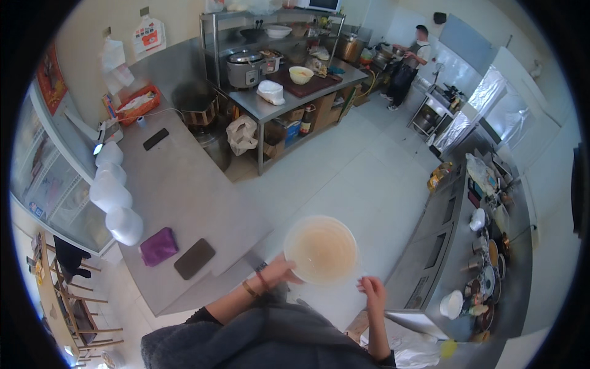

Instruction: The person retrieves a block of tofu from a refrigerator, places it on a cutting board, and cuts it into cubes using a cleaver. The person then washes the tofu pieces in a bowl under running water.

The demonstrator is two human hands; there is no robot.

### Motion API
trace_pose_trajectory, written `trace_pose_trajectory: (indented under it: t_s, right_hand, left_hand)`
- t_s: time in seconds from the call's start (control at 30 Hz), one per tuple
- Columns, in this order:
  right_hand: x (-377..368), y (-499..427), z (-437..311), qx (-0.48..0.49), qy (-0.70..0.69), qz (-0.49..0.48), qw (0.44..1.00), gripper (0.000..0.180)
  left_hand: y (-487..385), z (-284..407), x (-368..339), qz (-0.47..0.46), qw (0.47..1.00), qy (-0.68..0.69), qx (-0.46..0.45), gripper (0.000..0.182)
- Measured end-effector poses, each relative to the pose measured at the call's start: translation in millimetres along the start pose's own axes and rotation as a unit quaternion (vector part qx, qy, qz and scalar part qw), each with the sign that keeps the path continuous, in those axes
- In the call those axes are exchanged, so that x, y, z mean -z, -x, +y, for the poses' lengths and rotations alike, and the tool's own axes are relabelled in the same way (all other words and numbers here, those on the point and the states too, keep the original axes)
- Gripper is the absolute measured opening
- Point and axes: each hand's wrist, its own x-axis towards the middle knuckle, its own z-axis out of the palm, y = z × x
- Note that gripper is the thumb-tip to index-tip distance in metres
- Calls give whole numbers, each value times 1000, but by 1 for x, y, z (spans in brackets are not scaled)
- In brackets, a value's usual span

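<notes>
A round, pale translucent bowl (321, 250) with a beige inside hangs in front of my body, above the floor. My left hand (280, 271) grips its left side, with the thumb over the rim. Close to the bowl's lower right edge is my right hand (372, 291), its fingers bent; whether it touches the rim I cannot tell. Left of the bowl stands a steel counter (203, 203). On it lie a purple cloth or pouch (159, 246) and a dark phone-like slab (194, 259).
Stacked white containers (110, 189), another phone (156, 139) and an orange basket (139, 105) line the left counter. Ahead, a steel table (249, 105) bears a rice cooker (244, 69). A person (409, 67) stands at the back. Pots and bowls crowd the right counter (449, 276).
</notes>
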Motion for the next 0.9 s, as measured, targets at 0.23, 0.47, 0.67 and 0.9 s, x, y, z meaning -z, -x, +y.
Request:
trace_pose_trajectory:
  t_s: [0.23,0.47,0.67,0.9]
  right_hand:
    - [-44,-233,-61,195,146,-114,963,17]
    - [51,-435,-27,140,219,-58,964,21]
    - [119,-561,11,-72,142,-13,987,27]
    - [19,-795,-55,-107,-130,-248,954,63]
  left_hand:
    - [-154,46,48,121,986,108,-37,57]
    - [-364,138,30,145,981,107,-65,60]
    - [-524,232,9,114,984,129,-51,58]
    - [-684,298,20,117,983,131,-62,57]
